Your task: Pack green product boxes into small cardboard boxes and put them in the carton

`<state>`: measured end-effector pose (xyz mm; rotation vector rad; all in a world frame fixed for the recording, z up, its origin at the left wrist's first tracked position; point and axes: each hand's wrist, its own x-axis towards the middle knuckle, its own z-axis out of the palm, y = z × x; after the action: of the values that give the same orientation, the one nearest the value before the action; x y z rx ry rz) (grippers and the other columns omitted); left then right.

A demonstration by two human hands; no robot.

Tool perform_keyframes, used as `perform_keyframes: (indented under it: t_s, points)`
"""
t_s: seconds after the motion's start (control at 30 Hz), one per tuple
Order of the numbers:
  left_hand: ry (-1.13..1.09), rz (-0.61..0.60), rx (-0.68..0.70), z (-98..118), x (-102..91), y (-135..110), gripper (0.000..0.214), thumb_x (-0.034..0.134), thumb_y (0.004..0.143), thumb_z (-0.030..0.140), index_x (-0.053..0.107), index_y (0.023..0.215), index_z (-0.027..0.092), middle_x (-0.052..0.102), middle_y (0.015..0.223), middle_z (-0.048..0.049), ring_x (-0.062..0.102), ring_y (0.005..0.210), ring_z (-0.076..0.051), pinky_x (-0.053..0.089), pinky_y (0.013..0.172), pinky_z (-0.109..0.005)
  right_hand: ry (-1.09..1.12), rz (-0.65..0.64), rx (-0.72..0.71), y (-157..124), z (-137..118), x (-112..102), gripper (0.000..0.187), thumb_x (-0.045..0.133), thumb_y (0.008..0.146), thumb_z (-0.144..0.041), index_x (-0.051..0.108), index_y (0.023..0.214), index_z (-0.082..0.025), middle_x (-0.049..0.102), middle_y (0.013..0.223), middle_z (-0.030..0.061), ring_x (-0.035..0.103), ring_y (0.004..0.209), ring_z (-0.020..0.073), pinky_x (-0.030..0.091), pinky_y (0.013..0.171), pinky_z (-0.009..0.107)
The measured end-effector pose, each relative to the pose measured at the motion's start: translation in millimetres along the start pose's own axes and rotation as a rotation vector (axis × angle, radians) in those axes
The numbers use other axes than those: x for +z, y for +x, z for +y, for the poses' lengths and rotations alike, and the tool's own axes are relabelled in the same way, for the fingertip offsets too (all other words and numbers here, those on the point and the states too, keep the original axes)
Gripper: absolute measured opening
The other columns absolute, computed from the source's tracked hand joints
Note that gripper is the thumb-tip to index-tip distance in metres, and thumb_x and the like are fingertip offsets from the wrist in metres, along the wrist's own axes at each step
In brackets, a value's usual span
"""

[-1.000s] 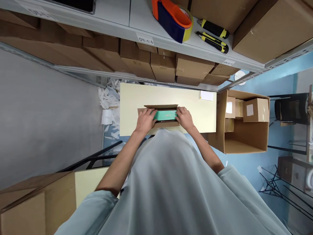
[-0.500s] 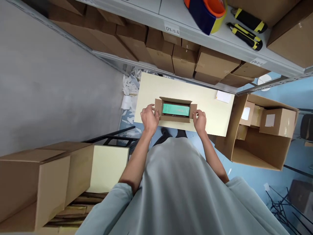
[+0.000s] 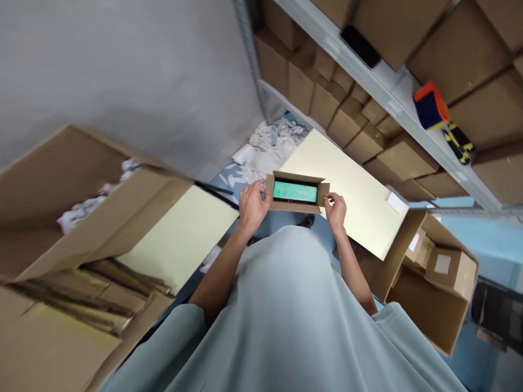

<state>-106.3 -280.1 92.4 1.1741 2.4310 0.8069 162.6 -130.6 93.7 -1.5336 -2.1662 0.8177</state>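
Soft, cool light is brightening the pale surface beyond my hands, while shadow is darkening my left forearm and the inside of the large carton at left. Blur is smearing the yellow-and-black cutters; wide-angle distortion is stretching the edges around me.

Paper scraps heaped on floor beyond left fingers. Well left of them: large carton, crumpled white stuff inside. Up-right of right fingers: shelf, tape dispenser on it. Down-right: open carton, labelled boxes within.
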Motion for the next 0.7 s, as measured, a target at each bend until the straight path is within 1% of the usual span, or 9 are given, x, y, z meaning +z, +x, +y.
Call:
perform_keyframes:
  t_s: [0.1,0.17,0.27,0.33,0.43,0.5,0.6,0.7]
  points:
    - [-0.003,0.089,-0.113,-66.1,-51.9,-46.9,0.053,0.060,0.099,0.023,0.065,0.152,0.016,0.081,0.108,-0.0121,0.075,0.112,-0.036,0.055,0.108,-0.050,0.017,-0.102,-0.134,-13.3,-57.6,48.5,0.019,0.060,0.100,-0.027,0.078,0.103,-0.022,0.084,0.105,0.0114,0.071,0.097,0.0294,0.056,0.092,0.041]
    - [0.001,0.145,-0.180,-109.0,-82.2,-80.5,0.058,0.059,0.100,0.023,0.062,0.157,0.015,0.081,0.110,-0.0124,0.075,0.113,-0.036,0.054,0.108,-0.049,0.026,-0.174,-0.216,-24.9,-96.0,85.1,0.021,0.060,0.099,-0.027,0.080,0.104,-0.021,0.085,0.105,0.0117,0.073,0.097,0.0293,0.057,0.094,0.042]
    - [0.018,0.221,-0.265,-166.0,-118.6,-130.9,0.057,0.056,0.102,0.023,0.065,0.157,0.019,0.080,0.111,-0.0129,0.074,0.114,-0.036,0.054,0.108,-0.049,0.006,-0.288,-0.316,-45.5,-152.1,141.2,0.023,0.061,0.098,-0.027,0.082,0.106,-0.020,0.085,0.104,0.0123,0.074,0.097,0.0296,0.058,0.095,0.042]
    - [0.037,0.263,-0.337,-197.7,-135.7,-162.2,0.050,0.054,0.103,0.022,0.072,0.149,0.020,0.078,0.111,-0.0141,0.073,0.113,-0.037,0.054,0.106,-0.049,-0.022,-0.375,-0.383,-59.9,-187.1,175.9,0.023,0.062,0.098,-0.026,0.082,0.106,-0.020,0.086,0.103,0.0126,0.074,0.097,0.0300,0.057,0.096,0.042]
    - [0.046,0.327,-0.472,-235.8,-150.7,-200.8,0.039,0.053,0.103,0.023,0.081,0.131,0.022,0.075,0.110,-0.0150,0.072,0.109,-0.036,0.055,0.101,-0.049,-0.059,-0.503,-0.485,-78.5,-233.6,219.9,0.023,0.061,0.098,-0.024,0.082,0.106,-0.019,0.086,0.105,0.0124,0.075,0.097,0.0298,0.057,0.097,0.042]
    - [0.032,0.381,-0.552,-255.2,-155.2,-218.1,0.035,0.053,0.104,0.023,0.082,0.124,0.022,0.074,0.109,-0.0138,0.072,0.108,-0.035,0.055,0.100,-0.049,-0.087,-0.568,-0.530,-86.6,-259.3,243.2,0.022,0.061,0.099,-0.023,0.082,0.106,-0.020,0.086,0.106,0.0120,0.075,0.098,0.0294,0.057,0.098,0.041]
    - [-0.004,0.455,-0.634,-275.2,-157.4,-230.8,0.031,0.055,0.104,0.024,0.083,0.119,0.025,0.073,0.108,-0.0122,0.071,0.107,-0.034,0.055,0.099,-0.049,-0.136,-0.628,-0.568,-91.3,-288.8,269.4,0.020,0.062,0.100,-0.024,0.081,0.106,-0.022,0.085,0.104,0.0105,0.074,0.100,0.0292,0.057,0.098,0.041]
    - [-0.051,0.505,-0.703,-284.5,-158.2,-233.3,0.030,0.056,0.103,0.023,0.083,0.116,0.027,0.072,0.108,-0.0130,0.071,0.107,-0.035,0.056,0.099,-0.049,-0.160,-0.662,-0.604,-88.5,-307.2,284.5,0.018,0.062,0.100,-0.023,0.080,0.105,-0.023,0.084,0.103,0.0094,0.074,0.101,0.0287,0.057,0.098,0.041]
